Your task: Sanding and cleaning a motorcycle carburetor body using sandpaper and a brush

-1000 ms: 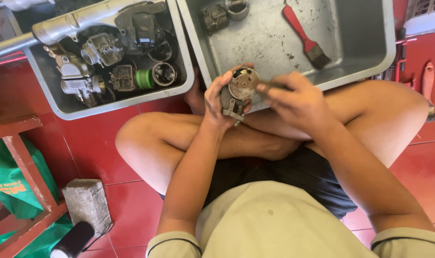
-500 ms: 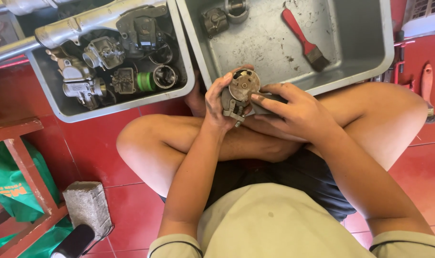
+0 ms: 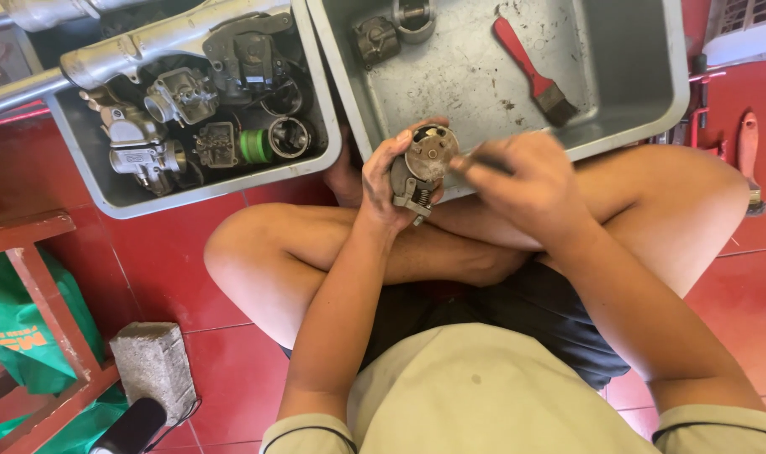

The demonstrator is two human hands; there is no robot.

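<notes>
**Head view: small engine part held over crossed legs, trays beyond**

Head camera looks straight down on a person sitting cross-legged on a red tiled floor (image 3: pixel 232 336). Nearest the lens, both forearms reach forward over the lap. The left hand (image 3: pixel 385 181) is curled around a small grey metal engine part (image 3: pixel 421 172), thumb and fingers wrapped about its body so that its round face turns upward toward the eyes; holding it above the shins keeps it steady and clear of the floor. The right hand (image 3: pixel 526 181) is closed in a pinch on something thin and dark at the part's right side; motion blur hides what it is. The part sits just in front of the near rim of the right-hand grey tray (image 3: pixel 644 118), close enough that anything dropped would likely land in or beside it.

That tray is mostly bare metal: a red-handled brush (image 3: pixel 530 71) lies slantwise in its middle, and two small metal pieces (image 3: pixel 396 29) sit at its far left corner, leaving open room on its right half. The left grey tray (image 3: pixel 190 189) is crowded with carburettor-like castings (image 3: pixel 160 126) and a green-ringed piece (image 3: pixel 253 145), with little free space.

At the floor's left edge stand a red wooden frame (image 3: pixel 38 286), a green bag (image 3: pixel 5 328) and a grey block (image 3: pixel 152 366); the knees close off both sides.
</notes>
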